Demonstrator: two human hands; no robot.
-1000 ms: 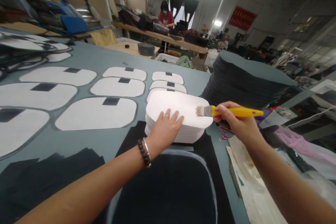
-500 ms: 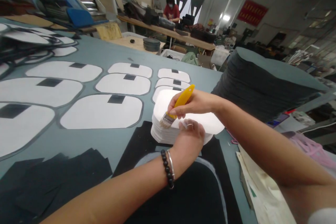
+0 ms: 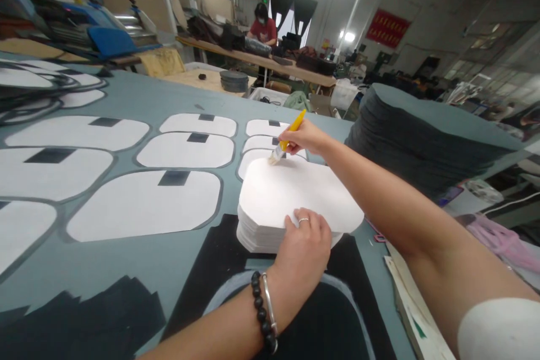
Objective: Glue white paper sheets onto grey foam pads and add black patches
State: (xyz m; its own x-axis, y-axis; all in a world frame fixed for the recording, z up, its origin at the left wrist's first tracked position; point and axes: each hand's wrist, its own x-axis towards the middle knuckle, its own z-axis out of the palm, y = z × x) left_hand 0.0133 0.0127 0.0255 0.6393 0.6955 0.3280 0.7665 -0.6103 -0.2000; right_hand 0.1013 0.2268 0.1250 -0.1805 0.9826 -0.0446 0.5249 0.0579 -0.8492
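Your right hand (image 3: 311, 136) grips yellow brush (image 3: 296, 123), bristles (image 3: 272, 160) at far left edge of white stack (image 3: 287, 191) set on black sheet (image 3: 222, 244). Your left hand (image 3: 304, 244) bends over near edge, likely steadying stack against brush; whether fingers pinch, cannot tell.

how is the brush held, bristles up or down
Bristles down, tilted: the brush slants in the right hand, its yellow handle uppermost and the bristles lowest, at the far edge of the white stack.
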